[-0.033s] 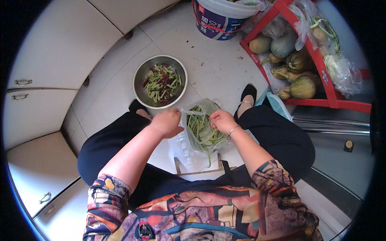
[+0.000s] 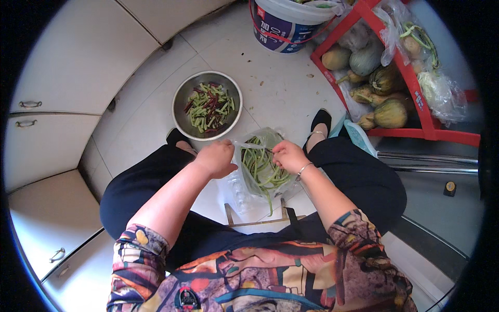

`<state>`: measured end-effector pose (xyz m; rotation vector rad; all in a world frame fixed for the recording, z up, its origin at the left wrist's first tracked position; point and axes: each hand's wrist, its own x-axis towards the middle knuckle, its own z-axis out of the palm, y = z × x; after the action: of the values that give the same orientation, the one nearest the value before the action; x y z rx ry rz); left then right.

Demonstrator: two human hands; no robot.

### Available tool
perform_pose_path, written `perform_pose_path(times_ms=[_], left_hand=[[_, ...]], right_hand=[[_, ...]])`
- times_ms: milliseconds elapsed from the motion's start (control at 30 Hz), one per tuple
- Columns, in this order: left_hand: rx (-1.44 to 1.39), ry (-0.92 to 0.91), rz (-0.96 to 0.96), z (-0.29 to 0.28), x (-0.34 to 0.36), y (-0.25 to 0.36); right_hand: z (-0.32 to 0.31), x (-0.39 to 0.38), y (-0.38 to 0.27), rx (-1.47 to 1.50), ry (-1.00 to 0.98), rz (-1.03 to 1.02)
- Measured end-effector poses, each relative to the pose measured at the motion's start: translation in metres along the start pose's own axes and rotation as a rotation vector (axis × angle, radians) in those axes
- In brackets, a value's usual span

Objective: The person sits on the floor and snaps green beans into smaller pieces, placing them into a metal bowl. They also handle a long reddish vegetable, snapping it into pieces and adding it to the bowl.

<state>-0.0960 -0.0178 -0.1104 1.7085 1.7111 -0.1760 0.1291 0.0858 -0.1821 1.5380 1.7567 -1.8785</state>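
A clear plastic bag of long green beans lies open between my knees, with one bean trailing over its near side. My left hand is closed on the bag's left rim, its fingertips partly hidden. At the bag's right side, my right hand has its fingers pinched; a thin dark strand at the fingertips looks like the end of a long bean. Beyond my left hand, a steel bowl on the floor holds short cut pieces, green and dark red.
White cabinets line the left. A white bucket with a red handle stands at the back. On the right, a red-framed rack holds several squashes and bagged vegetables. Small scraps lie on the tiled floor. My feet flank the bag.
My right hand has shifted very slightly to the right. My left hand, the bag and the bowl look the same.
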Motion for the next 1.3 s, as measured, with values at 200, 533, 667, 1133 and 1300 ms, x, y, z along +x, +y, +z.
perform_pose_path(times_ms=[200,533,667,1133,1300], left_hand=[[-0.038,0.021,0.041,0.002,0.002,-0.001],[-1.32,-0.167,0.181,-0.039,-0.008,0.038],[-1.433,-0.124,0.177,-0.051,-0.02,0.054],[-1.66,-0.18,0.141,-0.064,-0.03,0.064],[-1.522,-0.235,0.133,-0.059,-0.027,0.061]], right_hand=[[-0.031,-0.079,-0.057,0.309,-0.083,-0.016],[-0.069,-0.147,-0.09,0.643,-0.04,-0.205],[-0.07,-0.149,-0.087,0.678,-0.026,-0.241],[-0.066,-0.151,-0.102,0.102,0.348,-0.495],[-0.098,-0.148,-0.102,0.066,0.509,-0.527]])
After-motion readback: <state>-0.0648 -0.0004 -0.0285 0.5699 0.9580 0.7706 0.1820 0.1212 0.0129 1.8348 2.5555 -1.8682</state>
